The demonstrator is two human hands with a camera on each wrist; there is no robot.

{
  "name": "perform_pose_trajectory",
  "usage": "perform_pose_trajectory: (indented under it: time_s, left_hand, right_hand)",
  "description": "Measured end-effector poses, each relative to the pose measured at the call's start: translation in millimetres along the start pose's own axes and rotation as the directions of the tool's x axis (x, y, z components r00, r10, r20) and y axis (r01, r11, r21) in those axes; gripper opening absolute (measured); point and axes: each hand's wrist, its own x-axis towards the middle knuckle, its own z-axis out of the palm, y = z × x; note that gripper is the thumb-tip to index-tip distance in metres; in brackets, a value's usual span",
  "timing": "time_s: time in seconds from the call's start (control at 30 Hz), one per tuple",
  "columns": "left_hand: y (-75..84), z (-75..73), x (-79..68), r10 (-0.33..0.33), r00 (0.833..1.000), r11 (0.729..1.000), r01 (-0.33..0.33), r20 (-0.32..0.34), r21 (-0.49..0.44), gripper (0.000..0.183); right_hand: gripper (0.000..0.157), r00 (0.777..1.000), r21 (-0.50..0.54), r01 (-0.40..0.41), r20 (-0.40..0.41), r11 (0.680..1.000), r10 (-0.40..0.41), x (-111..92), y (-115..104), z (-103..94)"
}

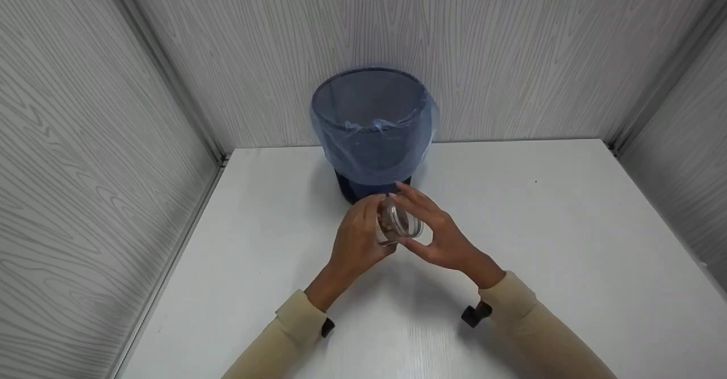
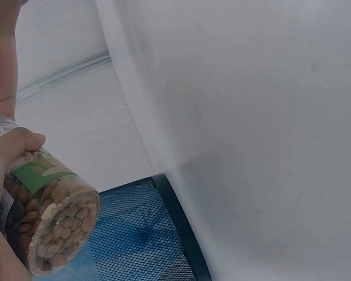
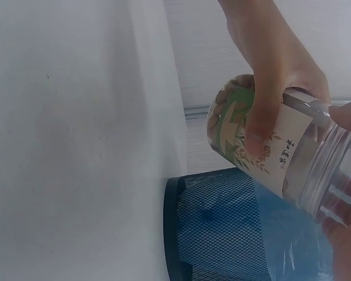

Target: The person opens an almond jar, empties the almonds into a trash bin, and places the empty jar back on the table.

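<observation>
A clear plastic jar [image 3: 292,152] of brown almonds [image 2: 64,228], with a green and white label [image 3: 240,114], is held tilted between both hands in front of the bin. My left hand [image 1: 356,234] grips the jar's body, its thumb lying across the label in the right wrist view. At the mouth end, the thumb and fingers of my right hand [image 1: 440,237] hold the clear lid [image 1: 417,227]. The almonds lie toward the jar's base, which points left in the head view. Part of the jar is hidden behind the left hand's fingers.
Just beyond the hands stands a dark mesh waste bin [image 2: 146,234], lined with a translucent blue bag [image 1: 375,154] folded over its rim. The white table [image 1: 568,242] is bounded by grey wood-grain panels [image 1: 511,55] at the back and both sides.
</observation>
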Motion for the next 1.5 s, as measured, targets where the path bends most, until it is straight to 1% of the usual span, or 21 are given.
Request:
perform_pose_trajectory:
  time_s: [0.07,0.17,0.27,0.4,0.57,0.67,0.73,0.97,1.1,1.27,1.5]
  left_hand:
    - [-0.2,0.0,-0.3,0.001,1.0,1.0,-0.001,-0.002,-0.001,0.089]
    - [-0.5,0.5,-0.3,0.0,1.0,1.0,0.0,-0.003,-0.001,0.088]
    - [-0.9,1.0,-0.2,-0.004,1.0,1.0,0.004,-0.003,0.002,0.088]
    - [-0.9,1.2,-0.3,-0.008,1.0,1.0,0.008,-0.007,0.007,0.089]
    - [-0.6,1.2,-0.9,-0.006,1.0,1.0,0.006,0.002,0.017,0.088]
    - [-0.6,1.3,-1.4,-0.005,1.0,1.0,0.005,0.006,0.018,0.088]
    - [-0.7,1.1,-1.6,-0.005,1.0,1.0,0.005,0.005,0.019,0.088]
    - [0.2,0.0,-2.2,0.0,1.0,0.999,0.0,0.002,0.035,0.091]
    - [0.7,-0.1,-2.9,0.002,1.0,0.999,-0.002,0.009,0.037,0.09]
    - [0.7,-0.5,-2.7,0.004,1.0,1.0,-0.004,0.004,0.024,0.088]
    - [0.9,-0.1,-2.1,0.007,1.0,1.0,-0.007,0.007,0.024,0.089]
  right_hand:
    - [0.074,1.0,-0.028,-0.022,-0.022,0.999,0.022,-3,7,3.9]
    - [0.078,0.992,-0.071,-0.106,-0.071,0.992,0.101,-9,14,9.3]
    - [0.078,0.972,-0.07,-0.209,-0.121,0.975,0.2,-11,14,12.5]
    - [0.078,0.942,-0.043,-0.312,-0.145,0.949,0.303,-10,8,14.3]
    - [0.076,0.908,-0.024,-0.399,-0.147,0.916,0.392,-8,3,15.2]
    - [0.075,0.897,-0.008,-0.422,-0.146,0.907,0.416,-8,3,15.1]
    - [0.074,0.9,0.004,-0.416,-0.144,0.909,0.412,-8,4,15.1]
    - [0.069,0.913,-0.003,-0.385,-0.148,0.923,0.38,-8,9,15.1]
    - [0.07,0.935,-0.015,-0.336,-0.127,0.942,0.331,-8,11,13.2]
    - [0.07,0.96,-0.049,-0.27,-0.083,0.962,0.266,-8,14,10.5]
    - [0.067,0.985,0.0,-0.164,-0.063,0.987,0.163,3,-16,0.3]
